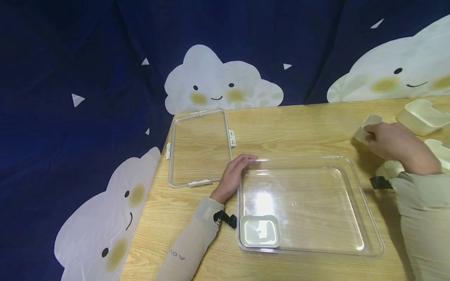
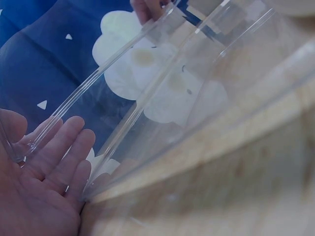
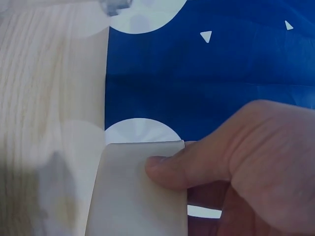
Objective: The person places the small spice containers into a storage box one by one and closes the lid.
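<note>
A large clear plastic box (image 1: 367,218) stands on the table. My left hand (image 1: 234,171) holds its back left corner, the fingers (image 2: 61,152) along the outside and the rim between thumb and fingers. Inside the box's front left corner sits a small white bin (image 1: 260,231). At the right, my right hand (image 1: 399,144) pinches a cream-white bin (image 1: 362,134) by its wall. The thumb (image 3: 167,172) presses on one face of that bin in the right wrist view, with the other fingers partly hidden behind it.
A clear lid (image 1: 200,152) with white latches lies left of and behind the box. More cream-white bins stand at the right: one at the back (image 1: 420,117), one at the edge (image 1: 441,154), one below the hand (image 1: 390,170). A dark blue cloud-print curtain (image 1: 299,50) hangs behind the table.
</note>
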The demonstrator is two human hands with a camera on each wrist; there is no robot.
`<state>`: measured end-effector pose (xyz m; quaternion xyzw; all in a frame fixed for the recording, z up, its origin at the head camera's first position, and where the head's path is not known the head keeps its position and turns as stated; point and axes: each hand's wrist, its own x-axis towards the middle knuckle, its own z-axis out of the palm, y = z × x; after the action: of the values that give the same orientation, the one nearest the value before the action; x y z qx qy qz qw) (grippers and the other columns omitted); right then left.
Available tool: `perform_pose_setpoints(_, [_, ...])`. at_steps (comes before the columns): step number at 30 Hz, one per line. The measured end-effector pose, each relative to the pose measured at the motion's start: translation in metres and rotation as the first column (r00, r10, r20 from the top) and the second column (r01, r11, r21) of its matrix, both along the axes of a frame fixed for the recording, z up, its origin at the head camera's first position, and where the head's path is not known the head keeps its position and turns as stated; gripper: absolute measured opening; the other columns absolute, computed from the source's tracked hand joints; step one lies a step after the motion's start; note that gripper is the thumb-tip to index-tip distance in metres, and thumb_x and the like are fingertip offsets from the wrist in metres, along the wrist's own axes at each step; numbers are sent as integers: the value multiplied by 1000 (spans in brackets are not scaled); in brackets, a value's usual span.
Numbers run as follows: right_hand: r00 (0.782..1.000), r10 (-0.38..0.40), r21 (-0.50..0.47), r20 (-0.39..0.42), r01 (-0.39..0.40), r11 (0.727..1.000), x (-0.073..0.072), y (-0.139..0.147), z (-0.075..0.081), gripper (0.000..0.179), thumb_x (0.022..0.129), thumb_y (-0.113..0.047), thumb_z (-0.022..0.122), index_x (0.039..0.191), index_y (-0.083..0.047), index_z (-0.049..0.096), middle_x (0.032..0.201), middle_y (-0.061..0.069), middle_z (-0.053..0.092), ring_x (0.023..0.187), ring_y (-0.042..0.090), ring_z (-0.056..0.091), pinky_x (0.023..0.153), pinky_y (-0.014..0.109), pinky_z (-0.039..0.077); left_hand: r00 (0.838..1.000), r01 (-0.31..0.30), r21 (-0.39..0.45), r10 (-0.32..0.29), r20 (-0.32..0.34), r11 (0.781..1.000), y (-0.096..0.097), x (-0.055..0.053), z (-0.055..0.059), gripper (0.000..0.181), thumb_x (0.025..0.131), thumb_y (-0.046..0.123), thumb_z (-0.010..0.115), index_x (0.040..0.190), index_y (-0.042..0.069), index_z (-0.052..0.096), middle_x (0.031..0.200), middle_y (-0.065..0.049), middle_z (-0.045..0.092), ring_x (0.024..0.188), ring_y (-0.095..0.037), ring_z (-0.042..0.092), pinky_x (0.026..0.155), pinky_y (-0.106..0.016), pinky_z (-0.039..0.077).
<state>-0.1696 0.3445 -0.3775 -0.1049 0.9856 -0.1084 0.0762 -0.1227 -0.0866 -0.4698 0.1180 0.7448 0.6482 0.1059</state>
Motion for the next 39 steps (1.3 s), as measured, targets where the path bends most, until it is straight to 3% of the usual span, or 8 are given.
perform_pose_setpoints(8, [999,-32,-5,18,32,999,4,-2,8,23,103,-16,39,81,-13,44,68,10,47,71,36,50,57,39,36,1000,6,-8,-6,0,1000,0,0,0,42,111,31,34,132,11,65,133,-13,72,130,-26,65,107,-37,47])
perform_pose_setpoints(23, [993,-24,-9,-115,23,1000,19,-20,23,19,104,-15,44,85,-13,49,61,5,45,64,32,47,50,36,34,1000,14,16,-14,-6,1000,-1,0,0,41,112,31,35,133,11,64,134,-14,72,133,-28,63,116,-46,44])
perform_pose_setpoints(39, [971,14,-38,-238,-24,999,37,-40,37,23,100,-7,49,78,-16,47,57,0,41,61,24,45,52,33,30,999,23,37,-24,32,999,-1,0,1,41,112,27,35,135,8,62,135,-16,71,129,-31,66,113,-41,47])
